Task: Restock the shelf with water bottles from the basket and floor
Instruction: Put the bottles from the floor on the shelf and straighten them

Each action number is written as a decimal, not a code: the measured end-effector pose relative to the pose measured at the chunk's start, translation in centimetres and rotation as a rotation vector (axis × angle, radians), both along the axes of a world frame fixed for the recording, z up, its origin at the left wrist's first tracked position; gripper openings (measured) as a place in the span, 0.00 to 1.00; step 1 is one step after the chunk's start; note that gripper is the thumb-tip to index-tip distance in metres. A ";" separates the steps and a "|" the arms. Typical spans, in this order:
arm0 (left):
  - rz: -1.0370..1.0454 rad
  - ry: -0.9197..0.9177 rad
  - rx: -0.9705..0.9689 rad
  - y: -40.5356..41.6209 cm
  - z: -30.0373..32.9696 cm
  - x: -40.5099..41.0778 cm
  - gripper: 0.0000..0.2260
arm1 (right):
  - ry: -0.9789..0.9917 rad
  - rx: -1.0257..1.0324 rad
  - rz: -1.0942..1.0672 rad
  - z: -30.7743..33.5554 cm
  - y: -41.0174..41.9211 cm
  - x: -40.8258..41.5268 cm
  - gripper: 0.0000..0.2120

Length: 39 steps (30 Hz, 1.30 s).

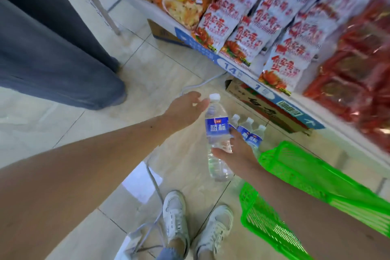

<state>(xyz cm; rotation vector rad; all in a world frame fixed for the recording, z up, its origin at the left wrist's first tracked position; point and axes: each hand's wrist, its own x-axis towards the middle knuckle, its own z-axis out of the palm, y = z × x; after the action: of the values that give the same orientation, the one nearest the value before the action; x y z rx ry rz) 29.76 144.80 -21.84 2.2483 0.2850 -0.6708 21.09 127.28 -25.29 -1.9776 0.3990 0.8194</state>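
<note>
My right hand [234,152] grips a clear water bottle [217,131] with a blue label and white cap, held upright above the floor. My left hand [187,107] reaches toward the bottle's neck with relaxed fingers, its fingertips close to the cap; whether they touch it is unclear. Three more blue-label water bottles [251,133] stand on the floor behind my right hand. A bright green plastic basket [295,175] sits on the floor to the right. The shelf [259,88], with its blue price strip, runs along the upper right.
Snack bags [253,27] fill the shelf. Cardboard boxes [268,110] sit under it on the floor. Another person's grey trouser legs [52,48] stand at the upper left. A grey cable [154,181] crosses the tiles near my white shoes [175,215].
</note>
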 end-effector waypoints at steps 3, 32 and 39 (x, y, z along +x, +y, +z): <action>-0.065 -0.028 -0.031 -1.3 7.5 0.0 0.22 | -0.038 0.056 0.035 7.2 -1.3 -1.3 0.34; -0.509 -0.626 -0.233 -18.9 58.8 -11.1 0.20 | -0.700 -0.004 -0.239 55.2 -16.2 -16.0 0.30; -0.680 -0.838 -0.131 -23.7 67.5 -11.5 0.18 | -0.819 -0.082 -0.320 61.9 -20.1 -15.8 0.32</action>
<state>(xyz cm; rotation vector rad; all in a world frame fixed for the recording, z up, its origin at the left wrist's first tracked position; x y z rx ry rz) 18.31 121.12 45.67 2.2663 -0.9288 -0.0087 5.29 107.13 36.62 -2.0601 0.2434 -0.2307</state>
